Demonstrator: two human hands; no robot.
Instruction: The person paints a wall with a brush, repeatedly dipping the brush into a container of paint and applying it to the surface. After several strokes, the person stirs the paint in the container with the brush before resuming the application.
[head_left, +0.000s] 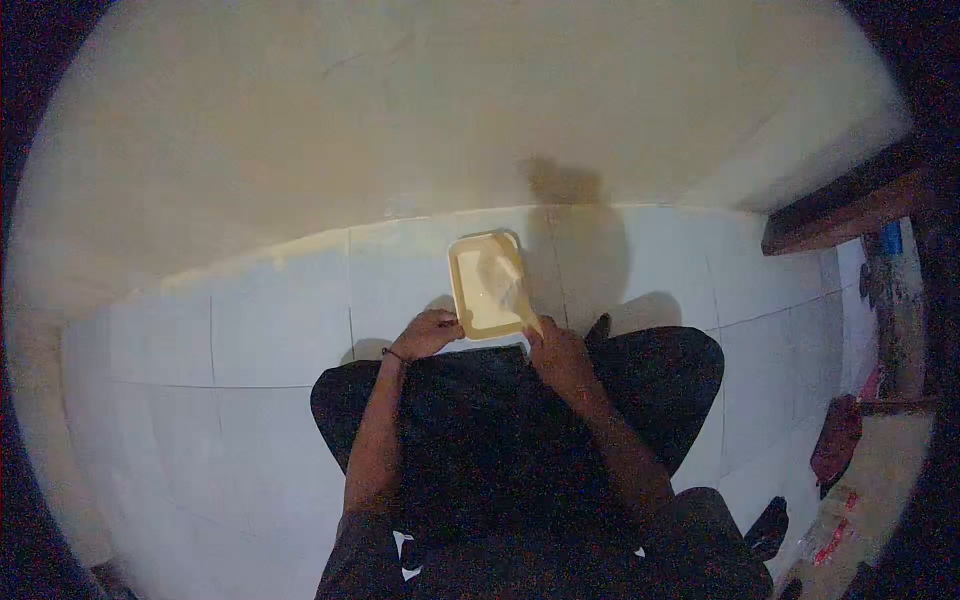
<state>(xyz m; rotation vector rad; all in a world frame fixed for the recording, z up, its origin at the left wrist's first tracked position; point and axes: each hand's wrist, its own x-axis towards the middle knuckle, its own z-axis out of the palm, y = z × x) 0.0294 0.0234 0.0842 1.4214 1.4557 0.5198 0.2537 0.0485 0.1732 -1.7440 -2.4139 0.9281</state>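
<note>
A shallow yellow tray (pixel 462 290) with rounded corners lies in front of my crossed legs, on the pale tiled floor. At its lower left corner my left hand (pixel 433 332) rests with its fingers bent against the rim. My right hand (pixel 556 350), beside the lower right corner, is closed round the narrow end of a pale yellowish tool (pixel 516 295). The tool's wide upper part lies over the right side of the tray, and its exact shape is blurred.
A plain wall (pixel 400 120) rises beyond the tray. Dark wooden furniture (pixel 840 215) stands at the right. Below it are a dark red cloth (pixel 837 440), a black item (pixel 768 528) and red-and-clear packaging (pixel 832 540).
</note>
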